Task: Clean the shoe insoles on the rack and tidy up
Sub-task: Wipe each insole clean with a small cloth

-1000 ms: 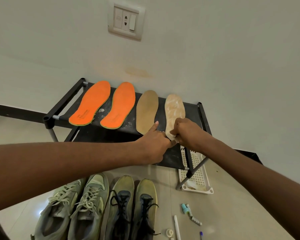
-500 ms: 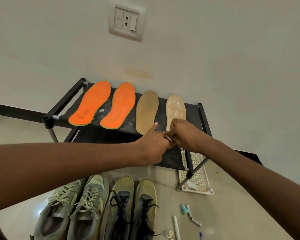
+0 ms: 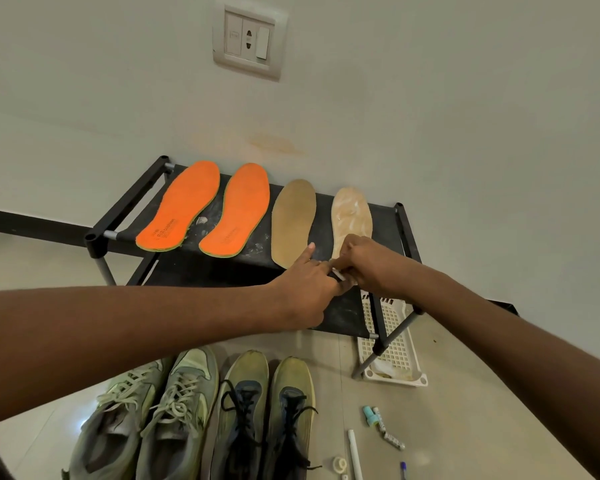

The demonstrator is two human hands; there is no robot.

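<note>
The pale insole (image 3: 351,216), fourth from the left on the top shelf of the black shoe rack (image 3: 125,209), is the one being worked. It carries whitish smears over its upper surface and lies flat, toe toward the wall, with its heel end under the hands.

Right hand (image 3: 371,263): fingers curled, pinching a small white-and-dark object (image 3: 338,274) at the heel of that insole. The object is mostly hidden; it may be a small brush or scraper, and the view does not settle which. Left hand (image 3: 309,285): index finger extended and resting at the heel of the neighbouring tan insole (image 3: 293,223), remaining fingers curled toward the same small object. Whether the left hand actually holds it cannot be told.

Step in hand, as judged: cleaning the last insole in the row, at the heel end. The next move likely calls for steadying the insole and working the tool up toward the toe, then clearing the debris on the shelf.

Count:
- Insoles on rack: four. Two orange insoles (image 3: 184,206), one tan, one pale.
- Shoes on floor: four. Two grey-green sneakers (image 3: 146,417) and two olive shoes with dark laces (image 3: 264,410).
- White perforated basket (image 3: 395,348): one, under the rack's right end.
- Small items on floor (image 3: 378,424) at right: several, not all identifiable.
</note>
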